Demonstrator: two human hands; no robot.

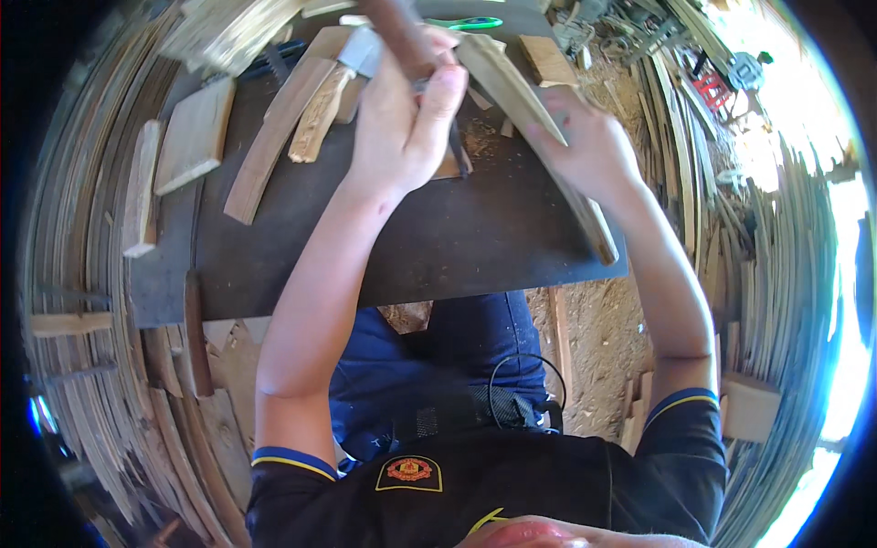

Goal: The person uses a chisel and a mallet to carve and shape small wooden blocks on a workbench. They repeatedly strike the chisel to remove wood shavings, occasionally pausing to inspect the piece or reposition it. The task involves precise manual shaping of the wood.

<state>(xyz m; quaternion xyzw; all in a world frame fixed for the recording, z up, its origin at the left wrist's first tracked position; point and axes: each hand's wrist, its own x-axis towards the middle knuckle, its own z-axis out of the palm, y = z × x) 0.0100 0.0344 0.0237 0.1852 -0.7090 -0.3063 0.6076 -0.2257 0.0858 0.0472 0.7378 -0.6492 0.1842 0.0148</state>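
Note:
My left hand (402, 128) is closed around a brown wooden handle (395, 32) over the far middle of the dark table. Below those fingers a thin dark strip (459, 153) shows; whether it belongs to the handle I cannot tell. My right hand (594, 146) is somewhat blurred, its thumb and fingers apart beside a long, slightly curved wooden strip (521, 96), with the thumb over the strip's edge. Left of my left hand lies a tool with a pale wooden handle (317, 119) and flat grey blade (361, 51), against a longer board (265, 151).
The dark tabletop (438, 242) carries blocks at its left (195, 137) and far right (546, 60), plus wood shavings (480, 142). A green-handled tool (466, 24) lies at the far edge. Stacked wood strips line the left (68, 183) and right (786, 274).

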